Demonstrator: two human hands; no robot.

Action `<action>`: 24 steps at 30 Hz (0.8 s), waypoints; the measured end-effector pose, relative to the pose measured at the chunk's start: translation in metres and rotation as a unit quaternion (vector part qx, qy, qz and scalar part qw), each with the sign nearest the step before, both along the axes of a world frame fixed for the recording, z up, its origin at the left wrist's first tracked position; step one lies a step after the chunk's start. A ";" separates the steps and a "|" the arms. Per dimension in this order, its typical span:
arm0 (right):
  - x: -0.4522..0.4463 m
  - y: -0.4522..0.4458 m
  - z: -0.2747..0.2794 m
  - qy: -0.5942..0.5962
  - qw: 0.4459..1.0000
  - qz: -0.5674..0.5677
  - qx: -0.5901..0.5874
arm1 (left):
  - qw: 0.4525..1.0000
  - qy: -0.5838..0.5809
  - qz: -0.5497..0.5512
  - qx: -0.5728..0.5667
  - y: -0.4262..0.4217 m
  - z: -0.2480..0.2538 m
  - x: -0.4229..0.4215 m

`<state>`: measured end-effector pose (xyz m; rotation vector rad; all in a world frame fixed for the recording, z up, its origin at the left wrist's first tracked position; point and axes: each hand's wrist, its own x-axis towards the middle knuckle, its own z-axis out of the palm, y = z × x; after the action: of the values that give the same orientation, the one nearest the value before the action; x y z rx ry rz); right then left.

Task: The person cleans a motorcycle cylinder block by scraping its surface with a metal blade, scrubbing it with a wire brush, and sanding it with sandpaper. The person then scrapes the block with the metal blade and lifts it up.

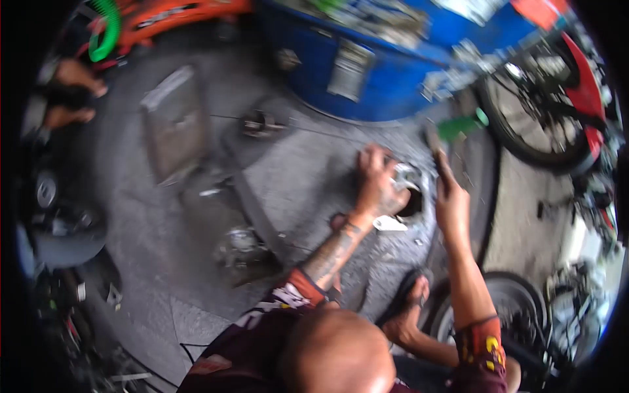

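Note:
My left hand (383, 187) is bent around the near side of a silver metal part (409, 177) with a dark round opening, low over the grey floor. A small pale flat piece (390, 223) lies just below it. To the right, my right hand (452, 200) is closed, its index finger stretched along a blurred brownish object (433, 139) that sticks out past the fingers. Motion blur hides what this object is. A green bottle (462, 126) lies beyond the right hand.
A large blue drum (386, 85) stands ahead. Motorcycle wheels are at the right (498, 124) and lower right (524, 288). A rectangular tray (177, 128) and a dark mat with metal parts (242, 252) lie left. Another person's bare feet (75, 95) show far left.

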<state>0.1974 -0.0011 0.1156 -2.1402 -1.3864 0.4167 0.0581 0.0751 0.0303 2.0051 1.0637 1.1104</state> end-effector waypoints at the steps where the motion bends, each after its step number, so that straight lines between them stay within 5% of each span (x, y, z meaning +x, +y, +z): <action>1: 0.003 0.005 0.007 0.005 1.000 0.026 0.016 | 1.000 -0.026 0.004 -0.015 0.000 -0.005 0.002; 3: 0.007 -0.004 0.015 0.029 0.992 0.100 0.067 | 0.999 0.014 -0.013 -0.046 -0.002 -0.009 0.001; 9: 0.056 -0.037 0.041 -0.062 0.981 0.173 -0.063 | 0.996 0.063 -0.037 -0.048 -0.013 -0.008 -0.002; 10: 0.071 -0.038 0.029 -0.075 0.967 0.243 0.031 | 0.994 0.072 -0.046 -0.065 -0.014 -0.005 -0.006; 12: 0.074 -0.039 0.045 -0.119 0.972 0.181 -0.089 | 0.989 0.109 -0.043 -0.087 -0.019 -0.005 -0.011; 24: 0.055 0.008 0.065 -0.126 0.934 0.333 0.030 | 0.979 0.098 0.100 -0.150 -0.060 -0.028 -0.015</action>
<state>0.2521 0.0074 0.1809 -1.6618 -2.2408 0.3439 0.0432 0.0152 0.0019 1.8213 1.4679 0.8017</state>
